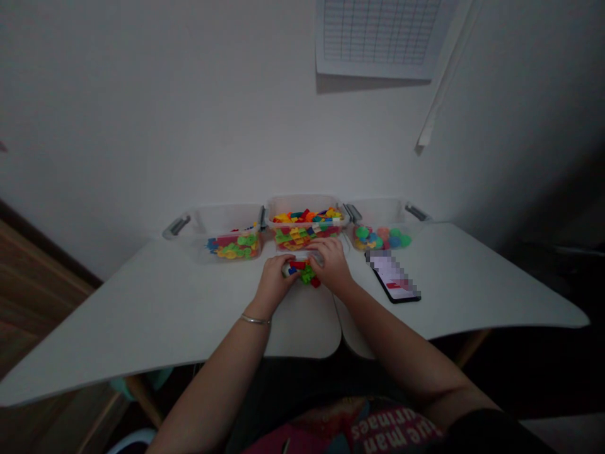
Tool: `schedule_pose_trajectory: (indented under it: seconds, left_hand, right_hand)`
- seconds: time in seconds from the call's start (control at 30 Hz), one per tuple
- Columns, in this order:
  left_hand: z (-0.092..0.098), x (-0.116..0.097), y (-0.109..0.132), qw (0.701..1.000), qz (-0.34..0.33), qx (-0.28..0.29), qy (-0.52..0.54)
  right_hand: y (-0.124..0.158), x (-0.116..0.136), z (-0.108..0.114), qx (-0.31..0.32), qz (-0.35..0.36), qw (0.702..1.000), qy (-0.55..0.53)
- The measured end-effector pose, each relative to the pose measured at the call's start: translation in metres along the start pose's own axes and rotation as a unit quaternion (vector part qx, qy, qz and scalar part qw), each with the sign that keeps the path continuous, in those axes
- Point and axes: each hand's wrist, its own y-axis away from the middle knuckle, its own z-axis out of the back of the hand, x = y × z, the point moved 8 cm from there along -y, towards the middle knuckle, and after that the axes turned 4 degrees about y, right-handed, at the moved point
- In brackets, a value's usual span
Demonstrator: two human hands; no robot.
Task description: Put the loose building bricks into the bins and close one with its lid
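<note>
Between my two hands, at the middle of the white table, lies a small cluster of toy blocks (307,272) in green, red and blue. My left hand (275,280) curls round the left side of the cluster, its fingers bent at the red and blue pieces. From the right, my right hand (331,265) reaches over it, fingers bent and thumb near the green pieces. Just behind my hands stands the middle clear bin (307,236), full of colourful blocks. What exactly my fingertips pinch is too small to tell.
A left clear bin (236,243) holds green, yellow and blue pieces. The right clear bin (382,236) holds round coloured pieces. A phone (394,277) lies right of my right hand. The white table (189,315) has a seam near its middle.
</note>
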Motion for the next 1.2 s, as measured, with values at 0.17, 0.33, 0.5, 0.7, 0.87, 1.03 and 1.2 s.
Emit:
schedule_pose_trajectory:
  seconds: [0.17, 0.33, 0.5, 0.7, 0.87, 1.03, 1.2]
  left_hand:
    - [0.001, -0.004, 0.000, 1.000, -0.014, -0.004, 0.009]
    - [-0.003, -0.002, 0.000, 1.000, -0.010, 0.012, 0.024]
    - [-0.006, -0.003, 0.001, 0.999, -0.015, 0.023, 0.035]
    - [-0.005, -0.004, 0.001, 0.999, -0.015, 0.026, 0.038]
    - [-0.003, -0.007, 0.000, 0.999, -0.012, 0.032, 0.033]
    - [-0.002, -0.004, 0.000, 0.999, 0.008, 0.033, -0.006]
    - [-0.003, 0.000, 0.001, 0.999, 0.009, 0.036, -0.036]
  right_hand:
    - [0.019, -0.002, -0.017, 0.069, -0.010, 0.997, -0.030]
    - [0.029, -0.009, -0.022, 0.084, -0.050, 0.994, -0.038]
    - [0.031, -0.014, -0.023, 0.077, -0.063, 0.995, -0.026]
    - [0.032, -0.014, -0.023, 0.061, -0.048, 0.996, -0.037]
    - [0.033, -0.022, -0.025, 0.045, -0.079, 0.994, -0.055]
    - [0.035, -0.033, -0.026, 0.033, -0.114, 0.990, -0.079]
    - [0.034, -0.035, -0.022, 0.015, -0.136, 0.985, -0.101]
